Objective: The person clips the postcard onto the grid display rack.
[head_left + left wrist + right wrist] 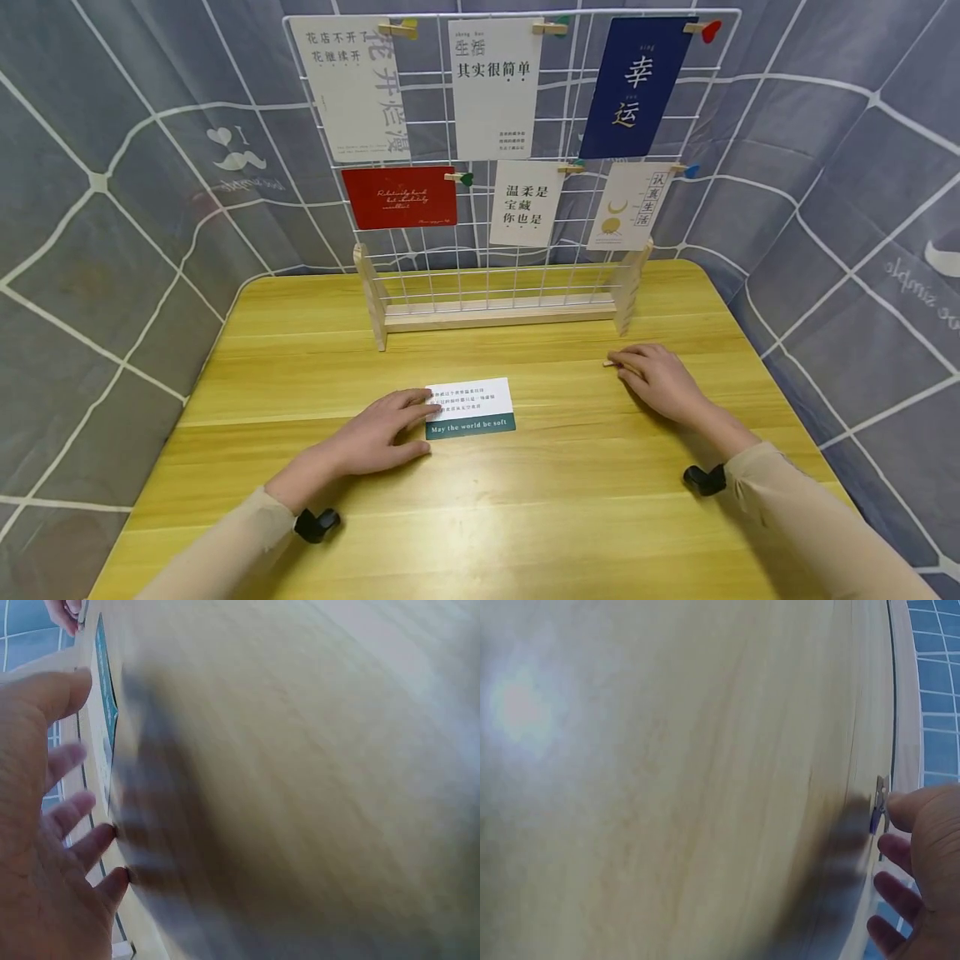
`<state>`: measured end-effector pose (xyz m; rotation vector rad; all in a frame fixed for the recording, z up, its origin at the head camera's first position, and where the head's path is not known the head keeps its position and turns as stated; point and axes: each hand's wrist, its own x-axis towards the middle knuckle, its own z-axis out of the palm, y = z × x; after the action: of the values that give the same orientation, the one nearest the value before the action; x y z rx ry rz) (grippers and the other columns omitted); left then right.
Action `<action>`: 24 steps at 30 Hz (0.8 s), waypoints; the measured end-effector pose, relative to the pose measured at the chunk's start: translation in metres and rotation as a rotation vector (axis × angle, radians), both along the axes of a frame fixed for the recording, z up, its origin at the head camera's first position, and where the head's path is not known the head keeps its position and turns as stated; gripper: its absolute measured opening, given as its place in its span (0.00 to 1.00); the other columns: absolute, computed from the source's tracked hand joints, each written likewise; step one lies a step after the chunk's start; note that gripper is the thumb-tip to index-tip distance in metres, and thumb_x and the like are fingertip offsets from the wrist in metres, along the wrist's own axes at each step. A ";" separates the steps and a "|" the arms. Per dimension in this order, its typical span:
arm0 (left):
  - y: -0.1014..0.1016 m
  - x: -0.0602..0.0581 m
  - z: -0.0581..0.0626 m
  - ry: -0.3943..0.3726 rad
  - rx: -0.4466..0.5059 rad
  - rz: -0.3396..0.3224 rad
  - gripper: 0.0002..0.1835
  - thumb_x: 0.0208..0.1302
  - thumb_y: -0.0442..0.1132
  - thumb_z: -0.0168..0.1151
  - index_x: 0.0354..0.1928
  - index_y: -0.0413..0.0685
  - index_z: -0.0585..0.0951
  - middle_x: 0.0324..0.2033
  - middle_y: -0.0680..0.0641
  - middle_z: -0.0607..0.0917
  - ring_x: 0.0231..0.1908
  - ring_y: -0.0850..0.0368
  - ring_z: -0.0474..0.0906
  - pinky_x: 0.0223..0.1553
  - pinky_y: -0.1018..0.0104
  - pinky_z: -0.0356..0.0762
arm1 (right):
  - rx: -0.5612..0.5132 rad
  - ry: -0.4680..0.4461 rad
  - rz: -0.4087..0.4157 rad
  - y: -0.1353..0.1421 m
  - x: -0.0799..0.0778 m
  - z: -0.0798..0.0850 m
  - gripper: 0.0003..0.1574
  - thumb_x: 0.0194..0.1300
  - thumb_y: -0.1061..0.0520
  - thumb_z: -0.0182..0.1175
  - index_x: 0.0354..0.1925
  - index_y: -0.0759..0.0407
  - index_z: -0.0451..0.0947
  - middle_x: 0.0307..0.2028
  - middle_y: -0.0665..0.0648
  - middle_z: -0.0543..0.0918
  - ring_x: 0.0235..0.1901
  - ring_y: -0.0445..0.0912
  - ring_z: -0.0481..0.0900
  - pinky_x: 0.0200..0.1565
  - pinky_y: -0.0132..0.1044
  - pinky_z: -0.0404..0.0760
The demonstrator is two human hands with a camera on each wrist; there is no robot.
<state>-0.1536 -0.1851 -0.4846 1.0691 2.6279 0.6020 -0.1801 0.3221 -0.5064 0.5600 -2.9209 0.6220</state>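
A white card with a green band [472, 423] lies flat on the table, its lettering reading "May the world be soft". My left hand [384, 431] is at the card's left end, fingers spread and fairly straight, fingertips over its edge. In the left wrist view the green band [106, 682] shows beyond the thumb. To the right, near the rack's right foot, my right hand [660, 379] pinches a small wooden clothespin [608, 363] between thumb and forefinger. The right wrist view shows that clothespin [880, 802] at the fingertips, with a purple bit at its lower end.
Behind the card stands a white wire grid rack [487, 277] on wooden feet. Cards hang from it in two rows on clothespins, among them a navy card [637, 87] and a red card [400, 197]. Grey checked curtains [135, 250] enclose the wooden table [480, 517].
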 end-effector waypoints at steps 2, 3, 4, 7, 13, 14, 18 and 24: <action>0.002 -0.002 -0.001 -0.019 0.015 0.050 0.37 0.71 0.56 0.63 0.77 0.54 0.67 0.76 0.42 0.62 0.74 0.40 0.58 0.70 0.38 0.58 | -0.036 -0.002 -0.017 0.000 -0.001 0.000 0.21 0.75 0.57 0.60 0.63 0.60 0.81 0.57 0.65 0.81 0.59 0.64 0.74 0.59 0.64 0.69; 0.003 -0.003 -0.001 -0.031 0.022 0.077 0.38 0.71 0.56 0.64 0.78 0.54 0.66 0.76 0.42 0.61 0.74 0.39 0.57 0.71 0.38 0.57 | -0.057 -0.009 -0.027 0.001 -0.002 0.001 0.21 0.75 0.57 0.61 0.63 0.61 0.81 0.57 0.66 0.81 0.58 0.64 0.74 0.59 0.64 0.70; 0.004 -0.004 -0.001 -0.039 0.018 0.101 0.39 0.71 0.57 0.64 0.78 0.54 0.64 0.77 0.42 0.60 0.75 0.39 0.56 0.71 0.37 0.55 | -0.079 -0.019 -0.039 0.001 -0.003 0.001 0.21 0.75 0.57 0.61 0.63 0.62 0.81 0.56 0.66 0.81 0.58 0.65 0.74 0.59 0.64 0.70; 0.008 -0.009 -0.002 -0.051 0.005 0.163 0.41 0.71 0.58 0.63 0.79 0.51 0.63 0.77 0.39 0.58 0.76 0.36 0.52 0.72 0.35 0.50 | -0.135 -0.067 -0.081 0.003 -0.007 0.001 0.22 0.76 0.55 0.61 0.62 0.62 0.81 0.56 0.66 0.80 0.58 0.65 0.74 0.59 0.64 0.70; 0.018 -0.015 -0.003 -0.085 -0.017 0.236 0.44 0.69 0.61 0.62 0.78 0.46 0.63 0.78 0.35 0.55 0.77 0.34 0.46 0.74 0.36 0.43 | -0.189 -0.147 -0.126 0.005 -0.013 0.000 0.23 0.77 0.50 0.59 0.62 0.60 0.81 0.58 0.65 0.78 0.60 0.65 0.69 0.59 0.63 0.67; 0.019 -0.015 -0.003 -0.086 -0.023 0.243 0.44 0.69 0.62 0.63 0.78 0.45 0.63 0.78 0.35 0.55 0.77 0.35 0.46 0.74 0.36 0.42 | -0.196 -0.153 -0.128 0.005 -0.014 0.000 0.23 0.77 0.50 0.59 0.62 0.60 0.82 0.58 0.65 0.78 0.60 0.65 0.69 0.58 0.63 0.67; 0.022 -0.015 -0.005 -0.062 -0.045 0.260 0.46 0.67 0.63 0.64 0.78 0.45 0.64 0.78 0.35 0.56 0.77 0.35 0.47 0.74 0.37 0.44 | -0.209 -0.156 -0.129 0.006 -0.016 -0.001 0.22 0.77 0.50 0.59 0.60 0.60 0.83 0.57 0.65 0.77 0.60 0.65 0.68 0.59 0.62 0.66; 0.023 -0.014 -0.005 -0.044 -0.052 0.273 0.47 0.66 0.62 0.65 0.78 0.44 0.63 0.78 0.36 0.56 0.77 0.35 0.48 0.74 0.38 0.45 | -0.209 -0.148 -0.130 0.006 -0.017 -0.004 0.19 0.75 0.52 0.61 0.57 0.61 0.85 0.57 0.67 0.77 0.60 0.66 0.68 0.60 0.62 0.64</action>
<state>-0.1675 -0.1621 -0.4892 0.6782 2.7554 0.5988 -0.1969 0.3284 -0.5102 0.3099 -2.9437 0.9747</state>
